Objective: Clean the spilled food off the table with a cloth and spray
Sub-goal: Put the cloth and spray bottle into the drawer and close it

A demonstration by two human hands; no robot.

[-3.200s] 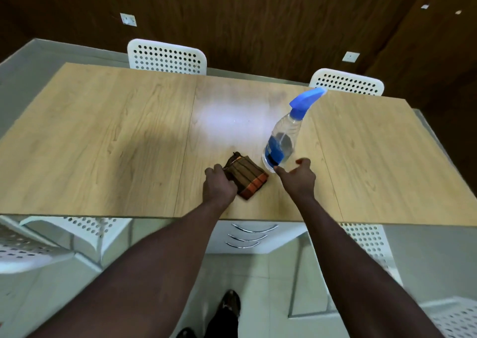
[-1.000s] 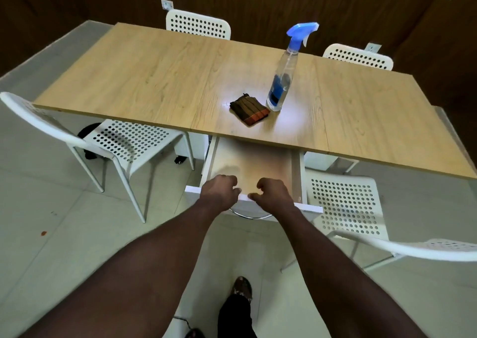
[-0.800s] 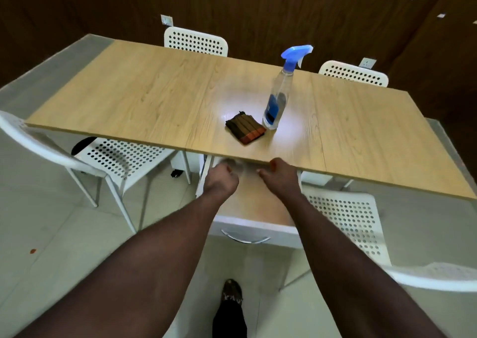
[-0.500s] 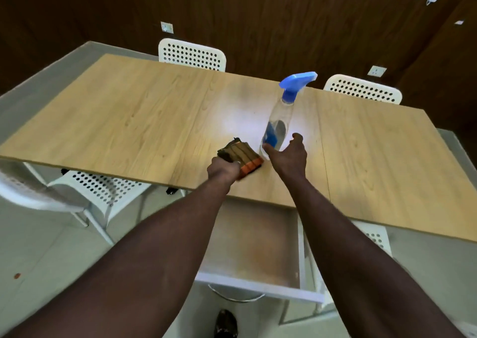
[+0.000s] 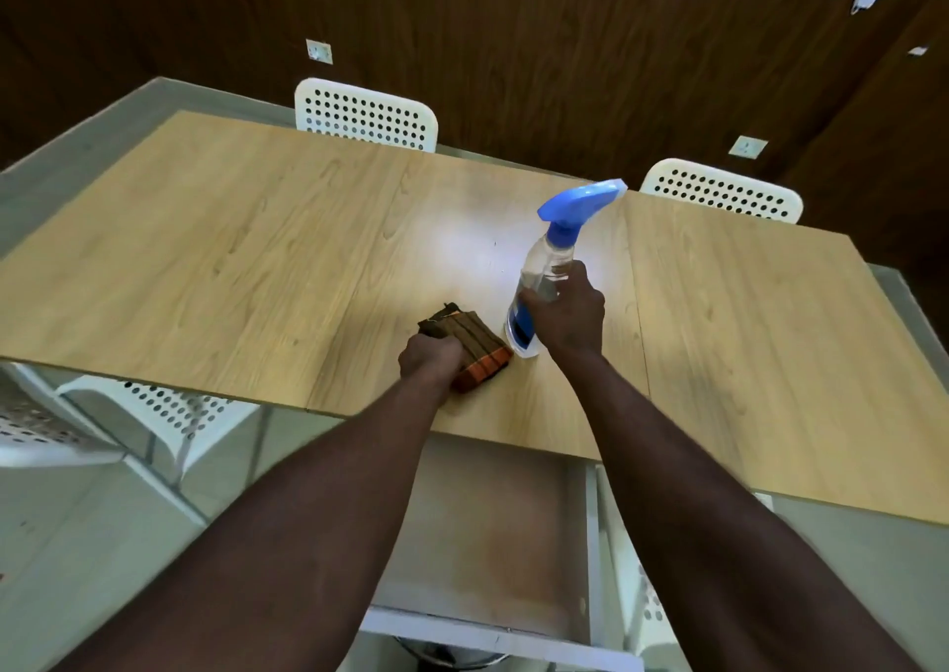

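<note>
Status: your left grip (image 5: 430,363) curls round cloth (image 5: 475,335), six o'clock on counter (image 5: 205,260); your right grip (image 5: 567,317) wraps spray bottle (image 5: 545,259) at cloth's two o'clock. No spill visible; wiping likely done, stowing left.

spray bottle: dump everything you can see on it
The spray bottle looks like clear plastic, with a blue trigger head whose nozzle points away and to the right, and a blue label low on the body. It leans, top away and rightward. The right hand grips its middle, fingers curled round it. Its base is near the front edge of the table, just right of the folded cloth; whether the base touches the table cannot be told.
</note>
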